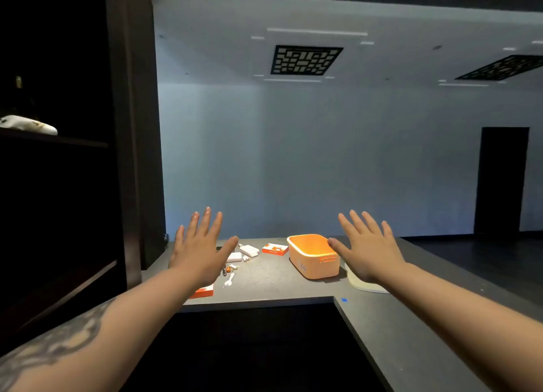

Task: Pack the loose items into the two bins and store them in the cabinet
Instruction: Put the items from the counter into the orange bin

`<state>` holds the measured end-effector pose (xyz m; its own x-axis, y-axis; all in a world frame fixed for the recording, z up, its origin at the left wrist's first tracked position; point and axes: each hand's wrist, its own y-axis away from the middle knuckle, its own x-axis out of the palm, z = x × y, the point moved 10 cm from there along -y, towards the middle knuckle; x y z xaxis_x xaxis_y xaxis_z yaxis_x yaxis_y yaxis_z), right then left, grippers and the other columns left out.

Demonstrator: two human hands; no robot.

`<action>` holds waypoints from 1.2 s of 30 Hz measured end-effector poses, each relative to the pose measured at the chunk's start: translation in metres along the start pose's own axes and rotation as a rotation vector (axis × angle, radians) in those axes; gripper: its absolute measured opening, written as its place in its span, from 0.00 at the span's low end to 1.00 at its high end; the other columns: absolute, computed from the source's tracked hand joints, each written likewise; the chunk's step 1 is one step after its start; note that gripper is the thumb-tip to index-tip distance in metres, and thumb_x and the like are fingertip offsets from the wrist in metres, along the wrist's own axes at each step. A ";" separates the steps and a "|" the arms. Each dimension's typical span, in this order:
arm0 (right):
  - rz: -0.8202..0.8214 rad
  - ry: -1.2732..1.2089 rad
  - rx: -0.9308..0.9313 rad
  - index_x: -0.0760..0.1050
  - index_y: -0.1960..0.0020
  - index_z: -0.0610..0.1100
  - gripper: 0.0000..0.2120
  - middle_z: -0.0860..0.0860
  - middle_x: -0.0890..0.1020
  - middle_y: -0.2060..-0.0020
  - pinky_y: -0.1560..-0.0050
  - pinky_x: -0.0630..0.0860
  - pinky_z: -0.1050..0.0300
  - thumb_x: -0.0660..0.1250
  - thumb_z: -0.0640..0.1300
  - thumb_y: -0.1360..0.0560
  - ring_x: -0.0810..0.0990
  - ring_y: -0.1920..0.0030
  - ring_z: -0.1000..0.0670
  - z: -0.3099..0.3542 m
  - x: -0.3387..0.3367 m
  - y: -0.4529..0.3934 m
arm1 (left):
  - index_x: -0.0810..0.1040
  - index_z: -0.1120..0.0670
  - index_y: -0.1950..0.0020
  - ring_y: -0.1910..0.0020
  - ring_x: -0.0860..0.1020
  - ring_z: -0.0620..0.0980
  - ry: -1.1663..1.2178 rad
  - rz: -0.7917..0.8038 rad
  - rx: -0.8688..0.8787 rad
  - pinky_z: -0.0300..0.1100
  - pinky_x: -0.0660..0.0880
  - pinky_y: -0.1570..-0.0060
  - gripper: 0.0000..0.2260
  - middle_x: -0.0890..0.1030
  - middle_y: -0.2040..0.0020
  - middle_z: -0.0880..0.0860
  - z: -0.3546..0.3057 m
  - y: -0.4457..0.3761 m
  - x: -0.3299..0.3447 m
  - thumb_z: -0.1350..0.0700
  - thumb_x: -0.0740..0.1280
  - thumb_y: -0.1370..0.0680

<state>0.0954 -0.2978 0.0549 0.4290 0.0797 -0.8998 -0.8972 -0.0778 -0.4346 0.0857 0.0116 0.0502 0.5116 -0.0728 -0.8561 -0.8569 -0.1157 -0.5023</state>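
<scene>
An orange bin [314,258] stands on the grey counter [270,277]; what lies inside it is hidden by its wall. A pale second bin [363,284] shows partly behind my right forearm. Loose items lie to the left of the orange bin: an orange-and-white box [275,249], white chargers [249,250], a white plastic fork [228,280], a keyring [226,269] and another orange box [202,292] under my left arm. My left hand [199,250] and my right hand [367,250] are raised above the counter, fingers spread, holding nothing.
A dark cabinet [58,200] with shelves stands open at the left; a white object [28,124] lies on its upper shelf. The counter turns toward me along the right, with a blue tape mark [344,300]. A dark doorway [501,180] is at the far right.
</scene>
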 end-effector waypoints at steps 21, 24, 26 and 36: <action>0.151 -0.094 0.079 0.55 0.24 0.50 0.29 0.49 0.63 0.26 0.29 0.58 0.47 0.54 0.60 0.21 0.61 0.27 0.46 0.043 0.167 -0.021 | 0.63 0.48 0.27 0.27 0.61 0.52 0.145 0.079 0.147 0.53 0.59 0.30 0.26 0.63 0.26 0.51 0.021 -0.027 0.140 0.38 0.48 0.22; 0.161 -0.090 0.078 0.58 0.25 0.50 0.27 0.50 0.65 0.27 0.31 0.61 0.48 0.55 0.59 0.21 0.63 0.29 0.46 0.032 0.193 -0.049 | 0.60 0.49 0.25 0.25 0.57 0.51 0.158 0.096 0.144 0.50 0.56 0.28 0.25 0.60 0.24 0.49 0.013 -0.052 0.172 0.40 0.52 0.20; 0.162 -0.102 0.074 0.60 0.26 0.50 0.27 0.50 0.67 0.29 0.32 0.62 0.48 0.55 0.60 0.22 0.65 0.30 0.46 0.024 0.213 -0.071 | 0.59 0.49 0.25 0.26 0.58 0.50 0.153 0.099 0.143 0.49 0.57 0.29 0.25 0.61 0.24 0.49 0.005 -0.069 0.192 0.41 0.53 0.20; 0.178 -0.156 0.026 0.60 0.26 0.51 0.27 0.52 0.67 0.28 0.30 0.62 0.48 0.58 0.59 0.22 0.65 0.29 0.48 -0.019 0.301 -0.195 | 0.61 0.48 0.25 0.25 0.59 0.50 0.215 0.195 0.049 0.51 0.58 0.28 0.26 0.61 0.24 0.49 -0.032 -0.172 0.301 0.40 0.55 0.21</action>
<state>0.4017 -0.2775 -0.1320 0.2442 0.2202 -0.9444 -0.9605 -0.0794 -0.2668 0.3891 -0.0219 -0.1175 0.3337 -0.2980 -0.8944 -0.9398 -0.0311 -0.3402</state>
